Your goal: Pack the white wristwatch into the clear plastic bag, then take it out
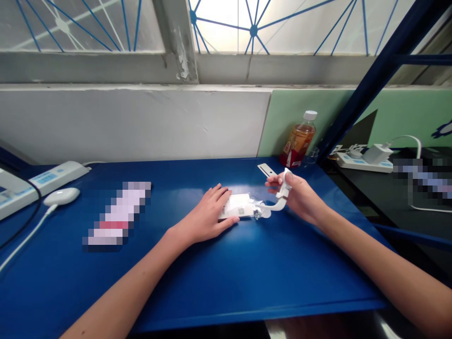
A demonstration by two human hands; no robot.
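Blue covers the whole desk point(219, 282), and near its middle lies a small white packet point(237, 207), flat on the surface. The left hand point(208, 214) rests palm down on the packet's near left part, fingers spread and pressing it to the desk, not curled around anything. Just to the right, the right hand point(296, 193) is raised a little above the desk and pinches the upper end of a white strip point(281, 197) between thumb and fingers; the strip curves down and left from that hand to the right edge of the packet, where it meets what looks like a small clear tab, though the glare there makes the joint hard to read. Behind the right hand a flat white card point(266, 170) lies on the desk, and beyond it a bottle point(299, 140) of amber liquid with a white cap stands upright against the green panel point(388, 117) at the back. Well to the left, a white oval device point(62, 196) with a cord sits near a white power strip point(52, 176), and a blurred-out patch lies between these and the left forearm. On the black surface to the right, another power strip point(363, 160) carries a white charger.
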